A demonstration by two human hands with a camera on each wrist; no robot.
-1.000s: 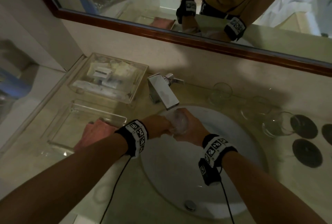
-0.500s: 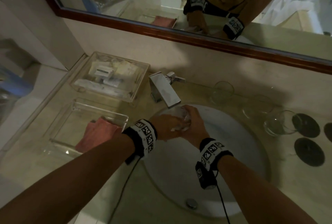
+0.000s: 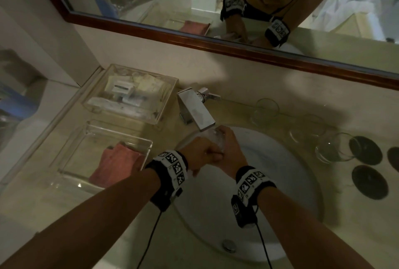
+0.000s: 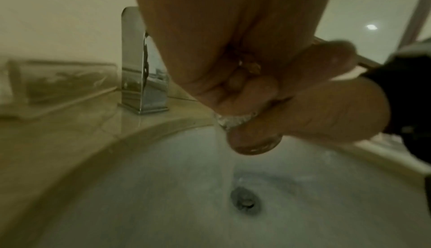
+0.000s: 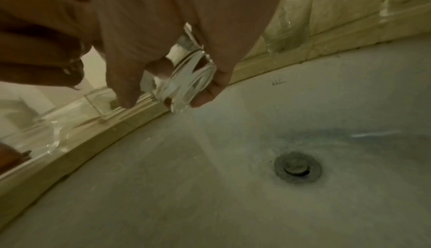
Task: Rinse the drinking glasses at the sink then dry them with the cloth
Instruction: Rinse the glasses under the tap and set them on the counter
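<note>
A dim bathroom counter (image 3: pixel 216 247) runs under a mirror. The cloth (image 3: pixel 116 165) lies far left. At the sink (image 3: pixel 280 182), the left hand (image 3: pixel 203 156) rubs the glass (image 5: pixel 184 78) gripped by the right hand (image 3: pixel 231 154) under the tap (image 3: pixel 194 111): rinsing. Three glasses (image 3: pixel 306 128) wait right. Next: reach for the cloth.

Both hands have carried the glass (image 3: pixel 216 139) closer under the tap (image 3: pixel 195 111) spout; the left hand (image 3: pixel 201 156) now overlaps the right hand (image 3: pixel 232 154).
</note>
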